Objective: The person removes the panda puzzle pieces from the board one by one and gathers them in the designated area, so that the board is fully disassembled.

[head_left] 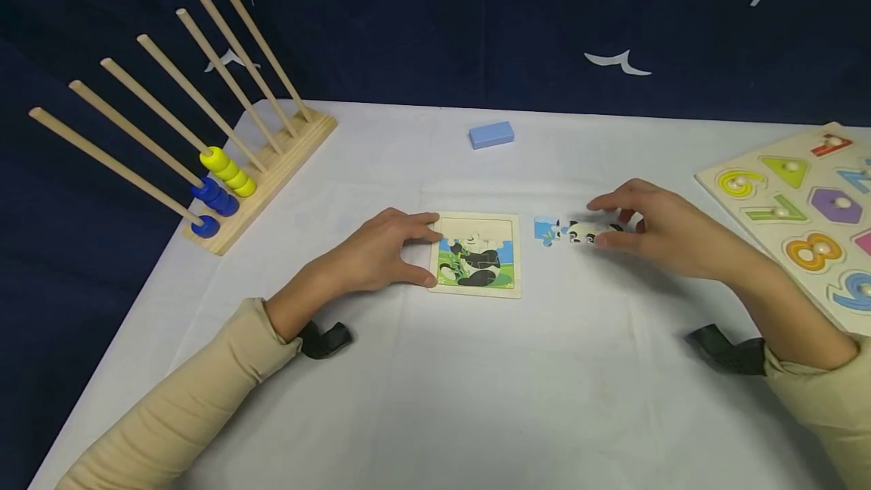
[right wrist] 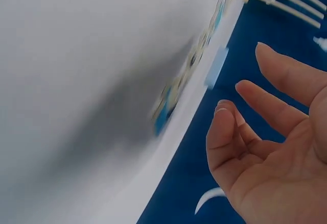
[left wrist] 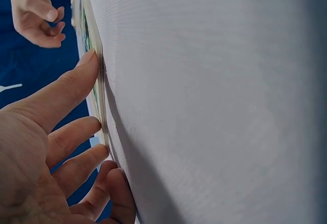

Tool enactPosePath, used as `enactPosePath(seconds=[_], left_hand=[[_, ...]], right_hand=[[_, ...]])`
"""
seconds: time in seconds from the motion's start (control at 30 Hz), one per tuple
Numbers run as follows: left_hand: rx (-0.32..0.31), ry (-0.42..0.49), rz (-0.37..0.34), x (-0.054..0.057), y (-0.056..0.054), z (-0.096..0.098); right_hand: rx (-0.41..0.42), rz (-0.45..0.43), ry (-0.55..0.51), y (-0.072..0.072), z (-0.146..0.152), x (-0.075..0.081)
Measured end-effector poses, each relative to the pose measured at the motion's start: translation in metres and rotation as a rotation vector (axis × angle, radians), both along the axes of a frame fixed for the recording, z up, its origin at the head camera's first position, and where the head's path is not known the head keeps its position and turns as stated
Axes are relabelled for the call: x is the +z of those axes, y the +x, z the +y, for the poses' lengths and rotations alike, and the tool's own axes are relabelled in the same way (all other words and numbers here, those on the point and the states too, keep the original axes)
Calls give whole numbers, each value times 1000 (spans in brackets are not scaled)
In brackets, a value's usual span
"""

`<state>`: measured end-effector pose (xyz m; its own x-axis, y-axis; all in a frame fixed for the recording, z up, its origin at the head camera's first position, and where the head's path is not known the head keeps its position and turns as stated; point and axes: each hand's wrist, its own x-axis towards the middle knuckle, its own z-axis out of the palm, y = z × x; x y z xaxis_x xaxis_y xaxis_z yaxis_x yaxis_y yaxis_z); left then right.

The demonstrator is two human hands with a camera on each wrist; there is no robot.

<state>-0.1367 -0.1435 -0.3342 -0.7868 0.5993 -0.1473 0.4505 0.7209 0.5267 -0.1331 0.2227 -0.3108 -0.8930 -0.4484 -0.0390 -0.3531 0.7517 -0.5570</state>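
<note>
A square wooden panda puzzle board (head_left: 515, 255) lies flat on the table, its lower part filled with the picture and its upper part showing bare wood. My left hand (head_left: 381, 252) rests against the board's left side. Its thumb touches the edge near the lower corner, and the other fingertips (left wrist: 92, 124) meet the edge farther along. To the board's right lie a blue puzzle piece (head_left: 545, 228) and panda-face pieces (head_left: 581, 231). Over these pieces hovers my right hand (head_left: 656, 229), fingers loosely bent with nothing between them; it partly hides the rightmost piece.
A wooden peg abacus (head_left: 272, 180) with blue and yellow beads stands at the left. Behind the puzzle lies a blue block (head_left: 491, 134). A number-and-shape knob board (head_left: 772, 237) occupies the right side. A dark blue curtain (head_left: 422, 21) hangs behind the table.
</note>
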Motion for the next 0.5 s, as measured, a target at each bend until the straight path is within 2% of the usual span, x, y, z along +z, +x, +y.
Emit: enactPosePath(seconds=[0.27, 0.5], left_hand=[[-8, -2, 3, 1, 0, 1], [-14, -2, -3, 1, -1, 1]], right_hand=[[63, -10, 1, 5, -52, 2], [167, -4, -135, 7, -93, -2]])
